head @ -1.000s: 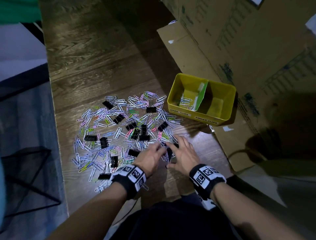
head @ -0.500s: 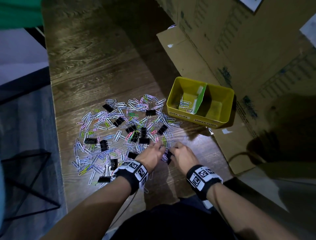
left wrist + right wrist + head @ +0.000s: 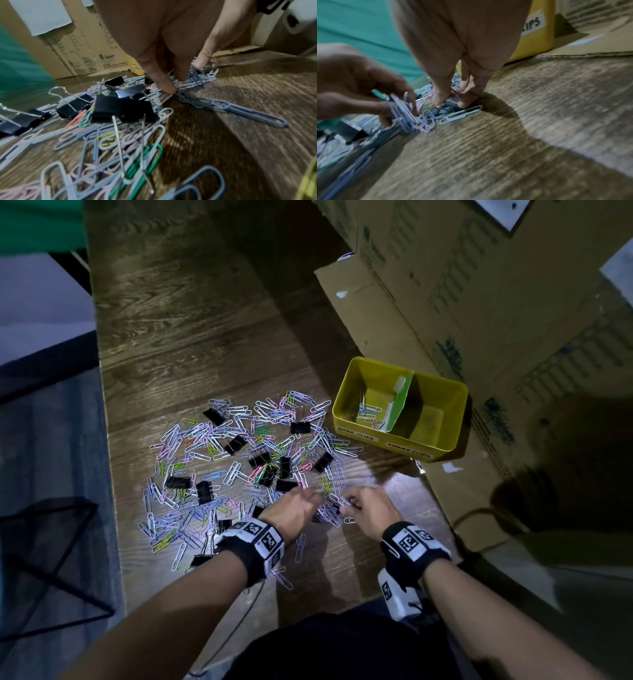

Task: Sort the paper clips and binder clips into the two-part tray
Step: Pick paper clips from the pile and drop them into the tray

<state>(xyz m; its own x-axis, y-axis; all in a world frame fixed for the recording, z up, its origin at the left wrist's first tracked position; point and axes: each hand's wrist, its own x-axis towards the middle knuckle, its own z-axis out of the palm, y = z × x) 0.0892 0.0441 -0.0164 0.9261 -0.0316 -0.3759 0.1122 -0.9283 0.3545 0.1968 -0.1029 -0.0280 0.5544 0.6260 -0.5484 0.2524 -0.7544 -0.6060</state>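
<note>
Both hands (image 3: 298,513) (image 3: 368,511) pinching paper clips (image 3: 406,115)

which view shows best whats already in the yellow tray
The head view: it looks down into the yellow tray, showing a few paper clips in its left compartment, right one apparently empty. The right wrist view shows only an outer wall with a label; the left wrist view a yellow sliver behind the left hand.

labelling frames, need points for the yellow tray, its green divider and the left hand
tray (image 3: 356,378): head view, bare far-left rim.
divider (image 3: 399,402): head view, middle of the green face.
left hand (image 3: 291,513): head view, back of the hand.
</note>
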